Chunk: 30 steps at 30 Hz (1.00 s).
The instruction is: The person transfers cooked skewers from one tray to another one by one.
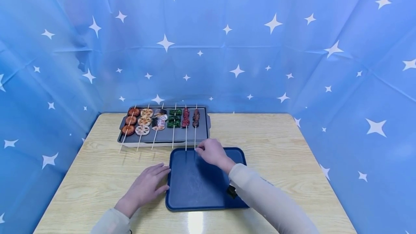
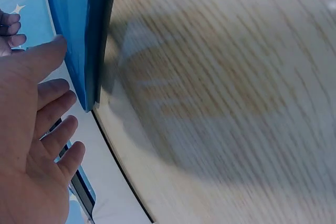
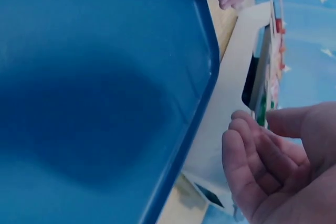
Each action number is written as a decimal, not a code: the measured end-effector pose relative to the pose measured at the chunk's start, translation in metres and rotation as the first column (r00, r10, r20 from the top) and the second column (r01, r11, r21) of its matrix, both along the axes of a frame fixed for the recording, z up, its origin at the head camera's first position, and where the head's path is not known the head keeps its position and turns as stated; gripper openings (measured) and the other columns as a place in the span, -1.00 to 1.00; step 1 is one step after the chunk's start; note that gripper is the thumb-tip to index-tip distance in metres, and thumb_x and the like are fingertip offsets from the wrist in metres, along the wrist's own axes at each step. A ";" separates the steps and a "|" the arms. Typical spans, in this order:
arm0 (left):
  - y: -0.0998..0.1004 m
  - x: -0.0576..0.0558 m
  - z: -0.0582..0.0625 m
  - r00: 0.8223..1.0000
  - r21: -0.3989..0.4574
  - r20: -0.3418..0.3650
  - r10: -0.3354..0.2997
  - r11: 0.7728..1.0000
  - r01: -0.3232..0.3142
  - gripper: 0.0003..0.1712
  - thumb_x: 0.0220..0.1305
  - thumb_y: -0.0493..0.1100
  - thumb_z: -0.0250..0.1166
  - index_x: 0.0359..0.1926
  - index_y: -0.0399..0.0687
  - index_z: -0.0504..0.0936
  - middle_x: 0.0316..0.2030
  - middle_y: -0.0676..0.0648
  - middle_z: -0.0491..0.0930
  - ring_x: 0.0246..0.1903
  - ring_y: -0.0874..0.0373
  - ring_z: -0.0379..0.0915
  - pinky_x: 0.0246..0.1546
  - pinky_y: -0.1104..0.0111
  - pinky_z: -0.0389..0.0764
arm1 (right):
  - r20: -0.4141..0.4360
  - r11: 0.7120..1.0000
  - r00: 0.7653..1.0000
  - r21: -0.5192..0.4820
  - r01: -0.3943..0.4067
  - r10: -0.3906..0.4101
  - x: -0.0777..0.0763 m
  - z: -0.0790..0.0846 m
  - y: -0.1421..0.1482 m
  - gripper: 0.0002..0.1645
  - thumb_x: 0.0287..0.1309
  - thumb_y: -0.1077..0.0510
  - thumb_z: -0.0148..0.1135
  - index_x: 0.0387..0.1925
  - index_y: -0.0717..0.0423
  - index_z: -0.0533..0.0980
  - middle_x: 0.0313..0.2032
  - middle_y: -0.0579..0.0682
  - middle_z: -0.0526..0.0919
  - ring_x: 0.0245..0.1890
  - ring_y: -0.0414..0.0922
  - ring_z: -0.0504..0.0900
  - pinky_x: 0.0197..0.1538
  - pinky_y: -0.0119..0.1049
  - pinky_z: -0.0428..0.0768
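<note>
My right hand (image 1: 212,151) is over the far edge of a blue tray (image 1: 201,190), its fingertips right at the stick end of the rightmost skewer, which carries dark brown meat pieces (image 1: 196,117). In the right wrist view its fingers (image 3: 247,166) are curled towards the thumb, with a small gap showing; I cannot tell whether they pinch the stick. My left hand (image 1: 146,185) lies beside the tray's left edge, fingers extended, fingertips at the rim. Beside the brown skewer, a skewer of red meat (image 1: 185,117) rests on the black grill plate (image 1: 203,133).
Further left on the grill lie skewers of green pepper (image 1: 174,118), fish pieces (image 1: 159,120), lotus root slices (image 1: 144,121) and round brown slices (image 1: 131,120). Their sticks overhang the grill's front. A wooden table (image 1: 276,147) bears everything, with a starry blue curtain (image 1: 208,64) around it.
</note>
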<state>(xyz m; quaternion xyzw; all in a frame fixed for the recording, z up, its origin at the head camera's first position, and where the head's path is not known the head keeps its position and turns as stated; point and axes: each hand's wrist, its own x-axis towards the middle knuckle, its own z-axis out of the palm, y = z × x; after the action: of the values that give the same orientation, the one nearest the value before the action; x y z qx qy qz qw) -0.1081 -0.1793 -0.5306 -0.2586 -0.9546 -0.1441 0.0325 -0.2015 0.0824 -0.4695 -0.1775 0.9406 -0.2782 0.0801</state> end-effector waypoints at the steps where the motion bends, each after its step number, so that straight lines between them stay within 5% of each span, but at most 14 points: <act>1: 0.000 0.000 -0.001 1.000 0.001 -0.001 -0.002 1.000 0.002 -0.33 0.15 0.10 0.40 0.22 -0.13 0.55 0.22 -0.12 0.54 0.29 -0.11 0.38 0.30 -0.04 0.41 | -0.004 1.000 1.000 -0.003 0.001 -0.001 0.000 -0.001 -0.001 -0.74 0.33 0.07 0.18 -0.31 0.08 0.73 -0.52 -0.14 0.68 -0.59 -0.27 0.48 -0.45 -0.42 0.48; 12: 0.009 0.002 -0.003 0.994 -0.012 0.109 0.028 1.000 -0.027 -0.30 0.18 0.15 0.36 0.25 -0.11 0.52 0.28 -0.09 0.49 0.35 -0.10 0.30 0.35 -0.04 0.36 | 0.097 0.990 0.993 -0.120 0.080 -0.069 -0.001 -0.011 -0.012 -0.67 0.37 0.08 0.13 -0.33 0.17 0.72 -0.52 0.00 0.74 -0.64 -0.28 0.54 -0.55 -0.43 0.50; 20: 0.012 0.001 -0.001 0.988 -0.042 0.148 0.034 0.999 -0.028 -0.36 0.21 0.10 0.35 0.23 -0.11 0.54 0.28 -0.08 0.49 0.36 -0.08 0.29 0.37 -0.03 0.33 | 0.271 0.930 0.955 -0.305 0.205 -0.122 0.000 -0.016 -0.015 -0.70 0.36 0.14 0.14 -0.19 0.28 0.69 -0.38 0.17 0.77 -0.52 -0.16 0.70 -0.46 -0.36 0.70; 30: 0.011 0.000 -0.003 0.985 -0.061 0.156 0.070 0.996 -0.062 -0.36 0.24 0.09 0.33 0.26 -0.11 0.51 0.32 -0.08 0.45 0.38 -0.07 0.26 0.39 -0.02 0.31 | 0.293 0.884 0.939 -0.369 0.286 -0.182 -0.002 -0.022 -0.022 -0.74 0.32 0.18 0.17 -0.21 0.31 0.67 -0.39 0.16 0.76 -0.54 -0.18 0.68 -0.43 -0.35 0.70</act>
<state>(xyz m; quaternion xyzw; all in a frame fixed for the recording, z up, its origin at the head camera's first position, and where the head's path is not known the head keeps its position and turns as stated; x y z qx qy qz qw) -0.1079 -0.1687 -0.5336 -0.2154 -0.9659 -0.1363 -0.0460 -0.2035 0.0600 -0.4917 -0.0380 0.8591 -0.4949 0.1249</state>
